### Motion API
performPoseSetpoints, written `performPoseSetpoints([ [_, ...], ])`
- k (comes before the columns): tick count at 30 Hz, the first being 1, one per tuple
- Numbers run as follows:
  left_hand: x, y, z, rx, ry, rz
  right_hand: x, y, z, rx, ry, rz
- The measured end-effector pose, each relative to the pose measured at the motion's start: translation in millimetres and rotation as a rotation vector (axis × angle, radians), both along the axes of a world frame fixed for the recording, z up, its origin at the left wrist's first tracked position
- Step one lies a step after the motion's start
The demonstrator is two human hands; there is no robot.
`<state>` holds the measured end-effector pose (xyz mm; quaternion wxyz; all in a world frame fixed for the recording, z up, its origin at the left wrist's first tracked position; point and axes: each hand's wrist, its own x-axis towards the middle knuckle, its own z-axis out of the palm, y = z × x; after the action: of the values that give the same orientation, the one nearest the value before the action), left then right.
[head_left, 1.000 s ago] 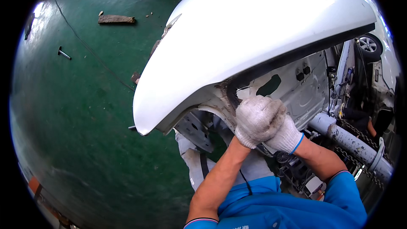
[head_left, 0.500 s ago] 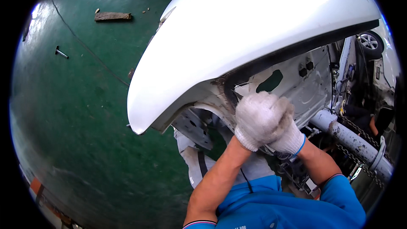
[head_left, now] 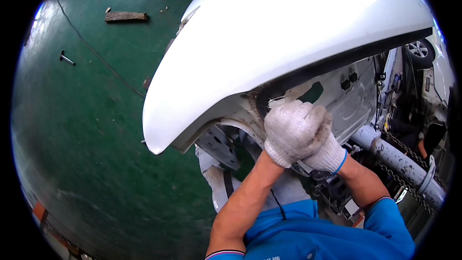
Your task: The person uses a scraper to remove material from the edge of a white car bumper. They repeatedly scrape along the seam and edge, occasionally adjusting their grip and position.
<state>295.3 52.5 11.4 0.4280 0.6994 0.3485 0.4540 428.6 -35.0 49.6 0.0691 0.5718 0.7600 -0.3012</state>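
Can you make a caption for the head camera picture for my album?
A gloved left hand overlaps the gloved right hand beside a curved white car panel, above a green floor.

We have wood (head_left: pixel 126 16) on the floor (head_left: pixel 91 139) left of the car panel (head_left: pixel 269 43), a pipe (head_left: pixel 397 160) right of our hands (head_left: pixel 292 127).

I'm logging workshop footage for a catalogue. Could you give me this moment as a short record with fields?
Left hand: gloved, closed against the other
Right hand: gloved, partly hidden by the left
Held item: cannot tell; the gloves hide it
Nearby: white car panel with dark edging
Floor: green; wooden block, T-shaped tool
Right side: pale pipe, wheel
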Motion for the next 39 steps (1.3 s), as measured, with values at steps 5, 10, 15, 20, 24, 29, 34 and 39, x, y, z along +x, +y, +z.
performPoseSetpoints([
  [5,-5.9,3.7,2.2,-0.023,0.009,-0.051,-6.8,8.6,4.9,-0.012,0.033,-0.092],
  [10,-2.0,-5.0,-10.2,-0.025,-0.193,0.039,-15.0,17.5,17.5,-0.152,-0.083,-0.105],
  [15,3.6,-16.5,-4.9,-0.067,-0.219,0.030,-9.7,9.7,25.4,-0.149,-0.130,-0.131],
  [20,1.5,-17.2,-0.7,-0.063,-0.110,-0.027,3.8,-18.2,-4.1,-0.165,-0.008,-0.100],
  [24,-5.3,-3.9,-3.3,-0.051,-0.040,-0.063,-3.5,-5.9,-3.1,-0.236,-0.016,-0.117],
  [29,-6.1,1.5,-10.1,-0.018,-0.143,-0.018,-13.2,1.2,-0.6,-0.230,-0.044,-0.155],
  [34,-8.7,-0.5,-7.6,-0.032,-0.102,-0.051,-9.0,2.3,-1.4,-0.125,-0.071,-0.052],
  [39,1.8,-24.9,-4.2,-0.043,-0.087,-0.007,2.4,-26.8,-5.4,-0.095,-0.033,-0.095],
])
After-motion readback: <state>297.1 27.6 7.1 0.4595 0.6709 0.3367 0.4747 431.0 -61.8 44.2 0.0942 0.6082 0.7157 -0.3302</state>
